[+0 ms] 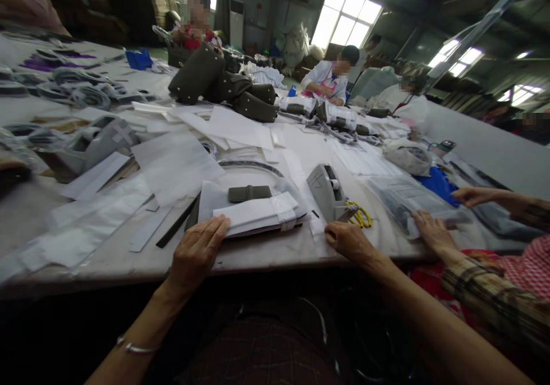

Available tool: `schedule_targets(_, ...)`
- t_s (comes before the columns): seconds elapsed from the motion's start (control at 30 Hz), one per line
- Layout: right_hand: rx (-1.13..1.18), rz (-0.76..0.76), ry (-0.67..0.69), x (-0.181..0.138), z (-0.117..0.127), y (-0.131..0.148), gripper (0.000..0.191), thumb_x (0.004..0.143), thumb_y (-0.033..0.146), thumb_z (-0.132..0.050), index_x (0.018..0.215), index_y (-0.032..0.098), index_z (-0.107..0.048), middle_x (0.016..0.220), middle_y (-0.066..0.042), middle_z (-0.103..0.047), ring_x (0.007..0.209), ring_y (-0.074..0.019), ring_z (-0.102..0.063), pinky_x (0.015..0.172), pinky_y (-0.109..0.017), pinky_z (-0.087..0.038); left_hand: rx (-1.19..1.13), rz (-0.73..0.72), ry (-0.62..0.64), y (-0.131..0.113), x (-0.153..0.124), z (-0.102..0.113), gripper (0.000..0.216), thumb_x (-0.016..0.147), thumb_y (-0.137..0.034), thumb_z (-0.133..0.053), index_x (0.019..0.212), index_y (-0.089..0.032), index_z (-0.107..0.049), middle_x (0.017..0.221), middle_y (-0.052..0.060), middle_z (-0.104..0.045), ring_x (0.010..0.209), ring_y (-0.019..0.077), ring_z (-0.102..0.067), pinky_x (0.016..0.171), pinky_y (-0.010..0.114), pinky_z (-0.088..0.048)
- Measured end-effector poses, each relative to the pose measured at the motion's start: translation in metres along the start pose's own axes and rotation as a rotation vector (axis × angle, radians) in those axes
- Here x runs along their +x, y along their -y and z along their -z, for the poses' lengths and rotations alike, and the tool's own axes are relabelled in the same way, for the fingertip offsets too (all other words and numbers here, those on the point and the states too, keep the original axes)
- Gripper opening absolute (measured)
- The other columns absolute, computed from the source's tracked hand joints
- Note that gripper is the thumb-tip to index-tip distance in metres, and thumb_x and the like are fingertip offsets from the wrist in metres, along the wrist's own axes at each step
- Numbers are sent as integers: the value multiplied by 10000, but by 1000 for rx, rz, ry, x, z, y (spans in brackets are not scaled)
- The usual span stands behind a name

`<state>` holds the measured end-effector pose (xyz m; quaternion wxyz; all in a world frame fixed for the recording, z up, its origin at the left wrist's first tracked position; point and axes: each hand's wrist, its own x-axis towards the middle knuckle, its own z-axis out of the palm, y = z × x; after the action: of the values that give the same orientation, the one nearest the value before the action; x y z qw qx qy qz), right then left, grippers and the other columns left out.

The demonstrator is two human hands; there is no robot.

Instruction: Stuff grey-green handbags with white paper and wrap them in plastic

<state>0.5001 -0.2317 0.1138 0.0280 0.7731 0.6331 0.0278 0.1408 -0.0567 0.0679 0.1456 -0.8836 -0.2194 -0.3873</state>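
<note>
My left hand rests at the table's front edge, fingers together and laid on the near corner of a flat dark piece wrapped in white paper. A small dark green strap piece lies just behind that bundle. My right hand sits by the edge with fingers curled, pinching at a strip of clear tape beside a grey tape dispenser. Yellow-handled scissors lie right of the dispenser.
A co-worker's hands in plaid sleeves press a clear bagged item at the right. A second grey dispenser stands at left among white paper sheets. Dark green bags are piled mid-table. Other people sit at the far side.
</note>
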Motion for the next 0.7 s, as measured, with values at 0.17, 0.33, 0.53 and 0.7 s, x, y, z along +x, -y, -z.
schedule_targets(0.17, 238, -61, -142, -7, 19, -5, 193, 829, 211, -525, 847, 205, -718, 835, -35, -738, 765, -193, -680, 711, -292, -480, -2, 10, -9, 0, 0, 0, 555, 910, -13, -472, 1437, -185, -439, 1250, 93, -674, 1106, 243, -651, 993, 381, -456)
schedule_targets(0.33, 569, 19, -198, -18, 30, 20, 154, 808, 198, -556, 814, 221, -708, 876, -29, -750, 805, -187, -702, 768, -309, -541, -7, 16, -8, 0, 1, 0, 564, 905, -25, -469, 1443, -191, -434, 1256, 92, -672, 1115, 246, -648, 996, 378, -453)
schedule_targets(0.53, 602, 219, -26, -23, 15, 38, 147, 858, 201, -587, 840, 237, -729, 1194, -63, -703, 1156, -230, -630, 1008, -419, -497, -47, 101, -26, 0, -1, 0, 604, 883, -32, -464, 1456, -218, -421, 1251, 86, -673, 1112, 236, -651, 992, 372, -466)
schedule_targets(0.7, 422, 116, -229, -17, -9, 35, 455, 974, 367, -481, 1377, 164, -537, 1448, -158, -513, 1397, -278, -405, 1157, -571, -294, -48, 161, -26, 2, -5, -3, 602, 867, -32, -504, 1437, -214, -440, 1259, 93, -665, 1121, 236, -645, 992, 366, -475)
